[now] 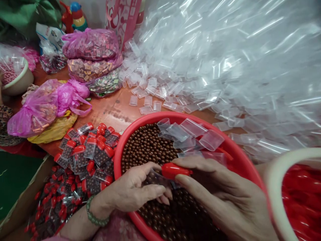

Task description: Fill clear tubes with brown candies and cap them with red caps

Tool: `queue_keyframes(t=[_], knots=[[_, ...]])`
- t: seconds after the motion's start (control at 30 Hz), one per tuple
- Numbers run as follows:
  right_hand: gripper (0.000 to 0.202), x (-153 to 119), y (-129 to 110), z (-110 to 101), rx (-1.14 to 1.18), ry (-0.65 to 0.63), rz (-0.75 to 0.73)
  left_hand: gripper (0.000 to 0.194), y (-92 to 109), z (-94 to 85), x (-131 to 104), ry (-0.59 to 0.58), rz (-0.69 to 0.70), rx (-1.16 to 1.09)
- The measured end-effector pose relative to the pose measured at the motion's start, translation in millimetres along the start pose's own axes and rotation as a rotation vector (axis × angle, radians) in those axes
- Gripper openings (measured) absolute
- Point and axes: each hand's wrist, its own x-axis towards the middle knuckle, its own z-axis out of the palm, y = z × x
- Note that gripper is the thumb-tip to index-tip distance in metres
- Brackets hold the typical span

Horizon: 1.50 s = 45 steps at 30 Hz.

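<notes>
My left hand (140,189), with a green bead bracelet on its wrist, grips a small clear plastic tube (156,179) above a red basin (117,157). Between the thumb and fingers of my right hand (220,190) is a red plastic cap (175,170), held at the tube's open end. Whether the cap is seated on it I cannot tell. Brown chocolate-like balls (147,140) fill the basin below both hands. Several clear tubes (193,129) lie in the basin's far side. My fingers partly hide the held tube.
Filled red-capped tubes (90,150) are heaped at the left, spilling into a cardboard box (30,187). A large pile of clear tubes (213,60) covers the table's back right. A white tub (273,180) of red caps (301,204) stands at the right. Pink bags (90,43) sit at the back left.
</notes>
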Motion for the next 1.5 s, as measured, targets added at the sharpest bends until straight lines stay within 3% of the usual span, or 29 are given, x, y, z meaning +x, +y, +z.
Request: queue_keyframes(t=[0.1,0.23,0.43,0.57,0.73,0.97,1.1,1.3,1.5], knots=[[0.018,5,2,-1,-0.109,-0.097,-0.148,0.035,-2,-1.7,1,-0.019,0.017,0.001],[0.019,5,9,-8,-0.147,-0.1,-0.172,0.033,-8,-4.4,4,-0.044,0.051,-0.075],[0.015,-5,10,-14,-0.116,0.044,0.071,0.034,-11,-10.1,8,-0.073,0.077,-0.291],[0.015,-3,10,-10,-0.06,0.119,0.083,0.054,-7,-14.3,8,-0.09,0.068,-0.474],[0.015,8,6,5,-0.014,0.177,0.142,0.056,-3,-16.1,8,-0.151,0.025,-0.59],[0.012,15,6,18,-0.034,0.041,0.066,0.029,-6,-14.5,8,-0.128,0.019,-0.508],[0.014,13,6,20,0.003,0.028,0.129,0.031,-10,-14.2,10,-0.12,0.028,-0.484],[0.015,15,13,18,0.158,-0.099,0.196,0.034,-13,-13.2,12,-0.064,0.042,-0.4],[0.009,15,14,18,0.142,-0.103,0.11,0.039,-13,-9.6,14,0.018,0.052,-0.258]])
